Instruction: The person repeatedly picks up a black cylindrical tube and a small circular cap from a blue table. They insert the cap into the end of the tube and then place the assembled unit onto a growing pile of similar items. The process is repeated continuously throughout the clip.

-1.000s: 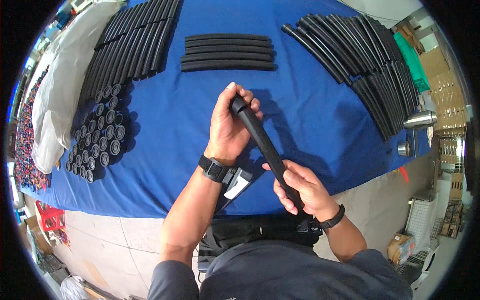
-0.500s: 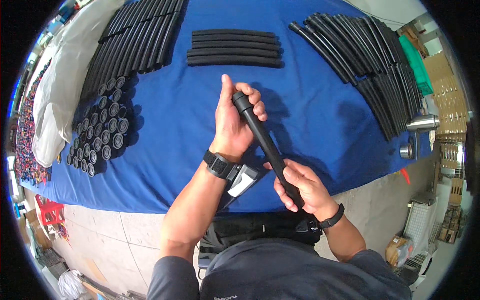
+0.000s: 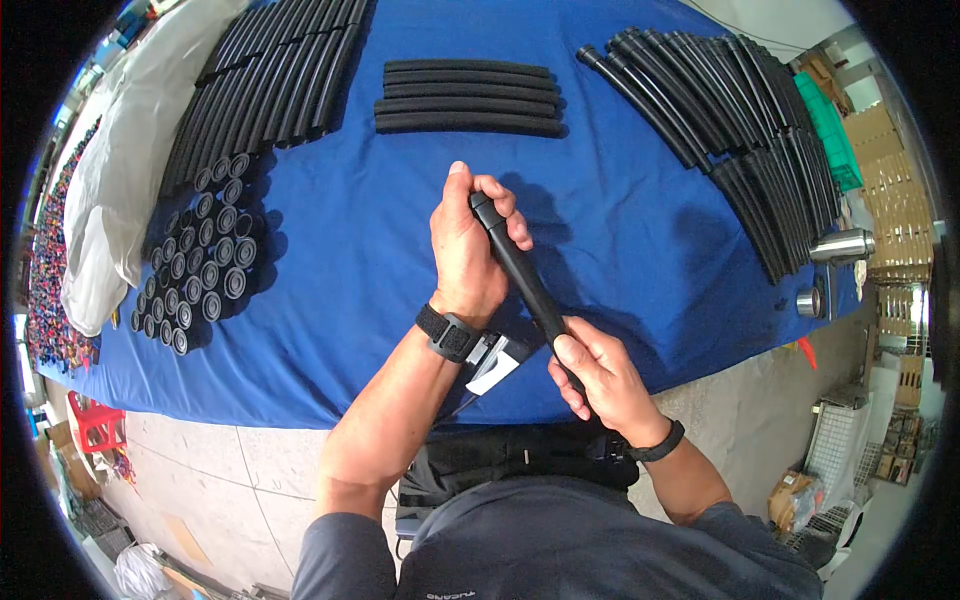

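Observation:
A black tube with a wider cap on its far end slants between my two hands over the front of the table. My left hand wraps round the capped end, thumb pointing up and away. Lower down, my right hand grips the foam-like near part, its thumb laid along the top. The near tip is mostly hidden by that hand. Beyond my hands lie several black foam sleeves, side by side. On the left stand several round black caps with grey ringed faces.
A blue cloth covers the table. Black tubes are stacked at the far left, and capped tubes at the far right. Near the right edge are a metal cylinder and a tape roll. A red stool stands lower left.
My left hand has turned slightly and come a little nearer, with the capped end in it. The wristband has rolled with it. My right hand keeps its grip, shifted slightly.

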